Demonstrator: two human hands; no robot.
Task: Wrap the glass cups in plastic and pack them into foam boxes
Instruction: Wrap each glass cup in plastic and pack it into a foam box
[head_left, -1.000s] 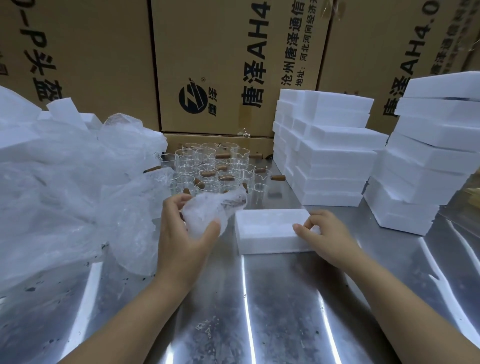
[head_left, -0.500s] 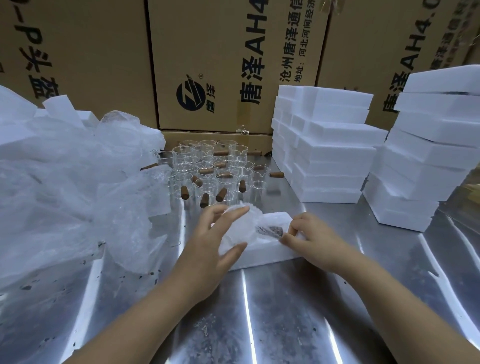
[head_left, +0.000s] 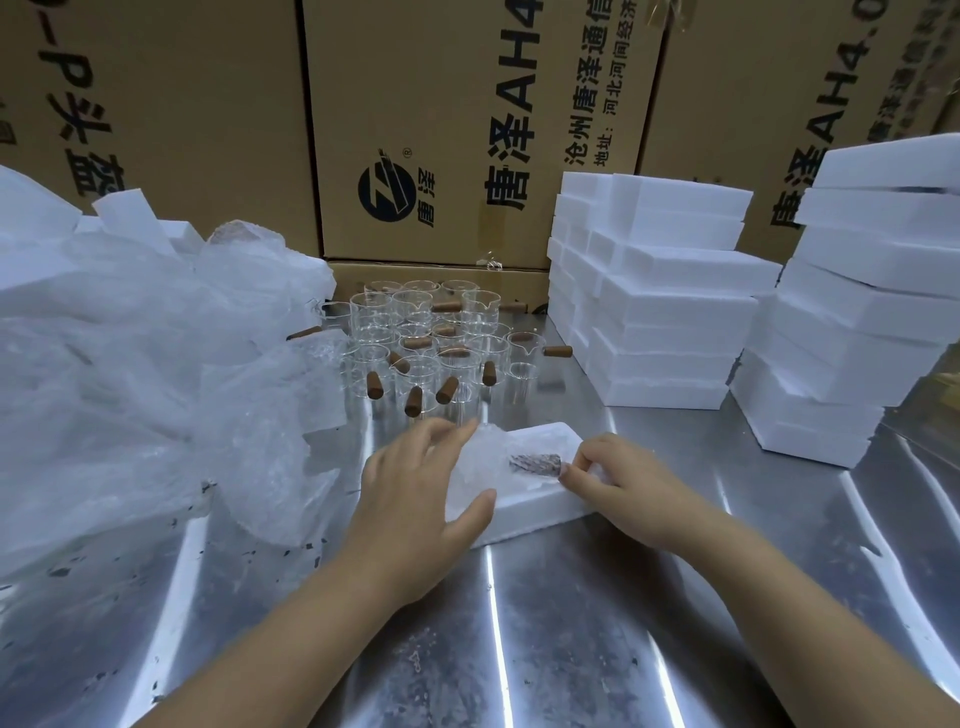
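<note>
In the head view, the only one here, the wrapped cup (head_left: 493, 470) lies on its side in the top of the open foam box (head_left: 535, 514). Its brown handle (head_left: 535, 462) shows through the plastic and points toward the right hand (head_left: 623, 488). The box sits slightly askew on the steel table (head_left: 571, 634), just in front of the cluster of unwrapped glass cups (head_left: 441, 343). The main risk, as I judge it, is that the bundle is not seated squarely in its recess. Pressing down on a handle or a wad of plastic riding on the rim could crack the glass or crumble the foam edge. The smooth table also lets the light box slide, so a hard push from the left could shove it away or back into the standing cups and topple them. The loose wrap may also spring open if it is let go too early. The left hand (head_left: 415, 499) is spread wide and flat, fingers nearly straight over the bundle's near end and thumb stretched along the box's front edge, resting on the cup rather than clasping it. The right hand is curled, with its fingertips (head_left: 569, 470) meeting at the handle's tip. It seems to pinch the plastic there, though the blur could hide a grip on the box rim instead. A heap of plastic sheets (head_left: 156, 364) lies to the left, and stacks of foam boxes (head_left: 665, 317) stand behind to the right.
</note>
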